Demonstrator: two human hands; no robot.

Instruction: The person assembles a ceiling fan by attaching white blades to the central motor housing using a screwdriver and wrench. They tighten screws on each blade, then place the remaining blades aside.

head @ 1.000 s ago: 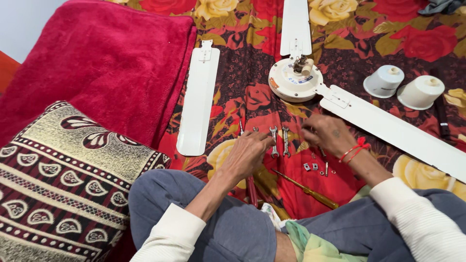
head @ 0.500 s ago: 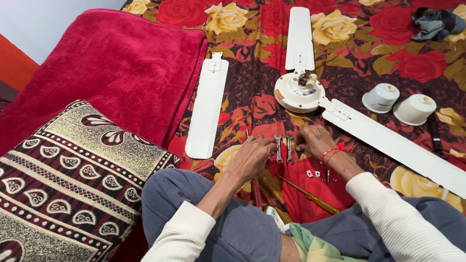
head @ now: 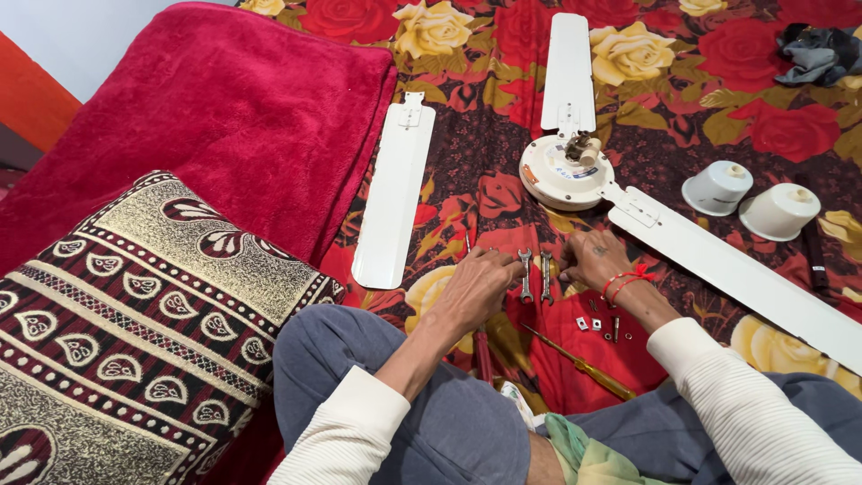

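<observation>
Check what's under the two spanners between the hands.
The two spanners lie side by side on the floral cloth, between left hand and right hand. Only cloth shows around them; what's directly beneath is covered.

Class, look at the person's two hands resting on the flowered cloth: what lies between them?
In the head view, two small metal spanners lie side by side on the cloth, between the left hand and the right hand.
</observation>
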